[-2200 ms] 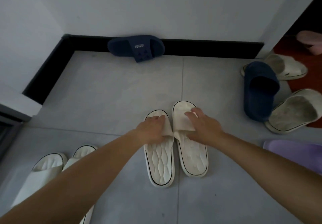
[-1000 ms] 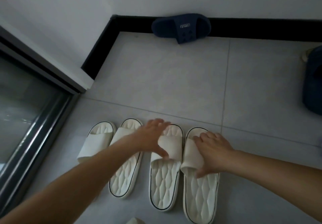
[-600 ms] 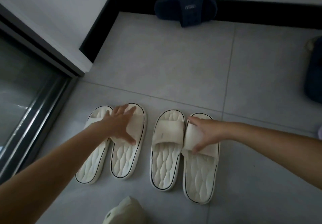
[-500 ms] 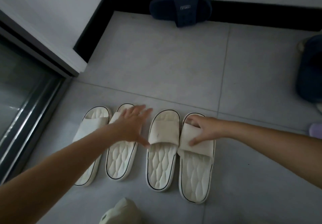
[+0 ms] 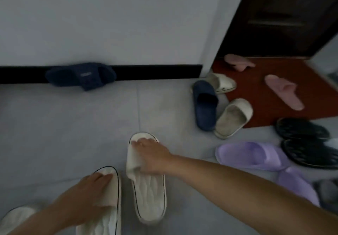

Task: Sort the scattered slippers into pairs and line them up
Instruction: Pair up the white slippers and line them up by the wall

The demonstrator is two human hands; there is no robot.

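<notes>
Head view: on the tiled floor [image 5: 73,125], the right hand [image 5: 151,157] curls over the strap of a white slipper [image 5: 149,194] mid-floor and grips it. The left hand [image 5: 87,192] presses fairly straight fingers on the strap of a second white slipper [image 5: 109,222], just beside the first and nearer the floor's near edge. The hands are apart, one per slipper.

The two toes sit staggered, so a crooked pair looks like the main risk: pushing by a soft strap could swivel a heel out of line. A mismatch is also possible. One navy slipper [image 5: 205,105] lies touching a beige slipper [image 5: 233,117] toward the right edge, while another navy slipper [image 5: 80,75] rests against the baseboard [image 5: 155,72] at the far edge, easy to overlook.

Motion blur softens everything. The second slipper's heel and a third white slipper [image 5: 14,218] at the near left corner are cut off. The right thumb is hidden.
</notes>
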